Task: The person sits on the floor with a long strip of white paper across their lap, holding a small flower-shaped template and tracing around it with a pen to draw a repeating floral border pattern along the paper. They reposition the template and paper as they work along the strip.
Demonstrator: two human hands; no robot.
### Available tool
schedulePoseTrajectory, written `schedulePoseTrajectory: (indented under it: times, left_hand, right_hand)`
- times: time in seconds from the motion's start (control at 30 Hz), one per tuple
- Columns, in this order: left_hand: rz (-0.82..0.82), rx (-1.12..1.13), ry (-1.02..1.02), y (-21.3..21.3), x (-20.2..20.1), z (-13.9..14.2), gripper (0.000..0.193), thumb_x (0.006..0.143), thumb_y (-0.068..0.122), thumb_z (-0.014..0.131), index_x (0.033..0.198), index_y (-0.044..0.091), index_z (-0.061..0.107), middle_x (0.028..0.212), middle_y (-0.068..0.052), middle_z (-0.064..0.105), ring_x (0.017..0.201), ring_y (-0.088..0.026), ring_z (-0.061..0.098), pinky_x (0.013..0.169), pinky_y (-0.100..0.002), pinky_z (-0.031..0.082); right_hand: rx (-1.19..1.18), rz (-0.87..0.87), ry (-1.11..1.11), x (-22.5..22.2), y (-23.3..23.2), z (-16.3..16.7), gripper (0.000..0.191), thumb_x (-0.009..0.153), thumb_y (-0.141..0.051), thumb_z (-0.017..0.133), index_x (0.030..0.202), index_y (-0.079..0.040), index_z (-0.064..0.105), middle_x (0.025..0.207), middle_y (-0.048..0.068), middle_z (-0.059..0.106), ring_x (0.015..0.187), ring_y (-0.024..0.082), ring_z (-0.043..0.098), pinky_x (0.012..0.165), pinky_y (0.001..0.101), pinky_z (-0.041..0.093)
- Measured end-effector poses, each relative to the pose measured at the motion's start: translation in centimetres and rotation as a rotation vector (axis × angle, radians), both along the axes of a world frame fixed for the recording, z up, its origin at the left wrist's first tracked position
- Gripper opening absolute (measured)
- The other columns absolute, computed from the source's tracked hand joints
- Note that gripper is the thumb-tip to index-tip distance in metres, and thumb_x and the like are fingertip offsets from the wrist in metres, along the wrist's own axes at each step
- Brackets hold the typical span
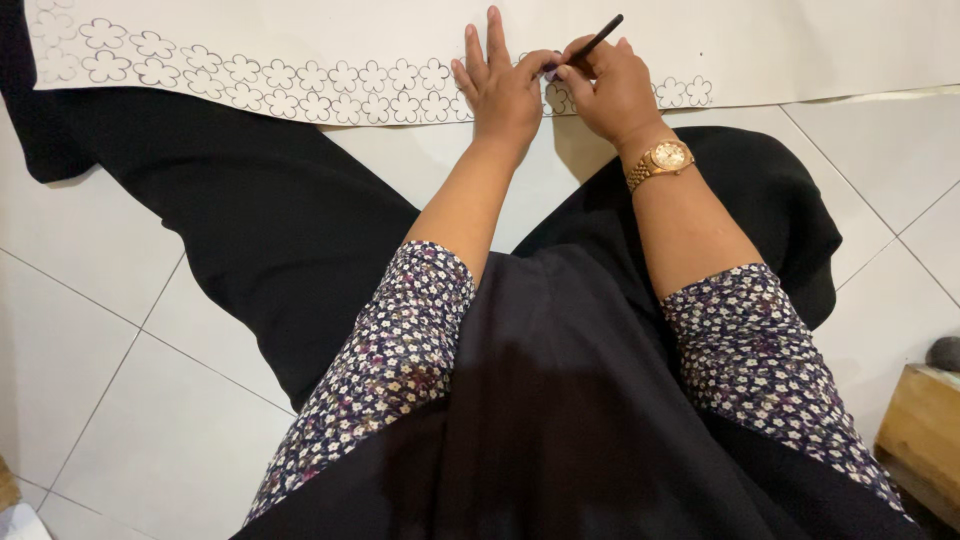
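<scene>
A slip is the likely fault: if the cloth shifts on the smooth tiles, a flower outline could be spoiled. The cloth is pinned by the left hand, laid flat with fingers spread, just beside the row's end. A pencil is pinched in the right hand, its tip apparently on the cloth between the two hands, though hidden by fingers.

Matt off-white cloth with outlined flowers lies along the far edge of the floor, whose pale tiles look smooth and faintly glossy. The wristwatch is shiny gold-toned metal; the block at the right is bare wood.
</scene>
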State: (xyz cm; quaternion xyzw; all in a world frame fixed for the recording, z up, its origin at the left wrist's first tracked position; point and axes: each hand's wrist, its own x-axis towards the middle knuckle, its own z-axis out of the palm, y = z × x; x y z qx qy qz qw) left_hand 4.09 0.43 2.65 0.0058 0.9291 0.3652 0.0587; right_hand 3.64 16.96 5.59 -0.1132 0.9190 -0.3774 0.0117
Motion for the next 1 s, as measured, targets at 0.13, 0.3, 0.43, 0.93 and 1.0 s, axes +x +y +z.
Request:
schedulePoseTrajectory:
  times: [0.13,0.3,0.43,0.93,1.0]
  left_hand:
    - [0.005,-0.008,-0.029,0.1,-0.2,-0.1,0.030,0.101,0.018,0.057,0.111,0.039,0.076,0.169,-0.009,0.012,0.157,-0.038,0.000,0.125,-0.063,-0.005]
    - [-0.009,-0.019,-0.009,0.1,-0.3,-0.3,0.031,0.099,0.016,0.057,0.113,0.038,0.076,0.168,-0.010,0.012,0.156,-0.039,0.000,0.125,-0.063,-0.005]
    - [-0.001,-0.006,0.015,0.1,-0.3,-0.4,0.030,0.101,0.017,0.057,0.114,0.037,0.076,0.168,-0.010,0.013,0.156,-0.040,0.001,0.125,-0.064,-0.004]
    - [0.019,-0.127,0.295,-0.7,0.8,-4.1,0.055,0.102,0.025,0.061,0.153,0.018,0.041,0.171,-0.011,0.016,0.160,-0.035,0.005,0.129,-0.066,0.004]
    - [0.013,-0.172,0.255,-0.6,1.0,-3.9,0.053,0.101,0.029,0.062,0.151,0.017,0.046,0.170,-0.012,0.017,0.159,-0.035,0.007,0.128,-0.066,0.006]
  right_hand:
    - [0.030,-0.009,0.016,-0.1,-0.2,0.2,0.006,0.100,-0.015,0.074,0.105,-0.012,0.073,0.087,0.006,0.078,0.082,0.026,0.074,0.116,0.0504,0.031]
    - [0.044,-0.027,-0.006,-0.2,-0.4,0.7,0.008,0.100,-0.016,0.075,0.107,-0.012,0.073,0.084,0.007,0.075,0.083,0.029,0.070,0.095,0.0413,0.049]
    - [-0.047,-0.045,-0.032,-0.3,-0.4,0.4,0.010,0.100,-0.013,0.073,0.109,-0.008,0.072,0.089,0.009,0.076,0.084,0.025,0.073,0.078,0.0350,0.057]
    - [-0.108,-0.086,0.163,-1.0,2.4,-1.8,0.026,0.098,0.004,0.062,0.121,-0.007,0.063,0.107,0.007,0.076,0.105,0.023,0.076,0.094,0.0368,0.059]
    - [0.045,0.020,0.221,-0.8,2.1,-1.5,0.029,0.090,0.000,0.072,0.116,-0.007,0.062,0.105,0.007,0.073,0.101,0.028,0.070,0.101,0.0432,0.048]
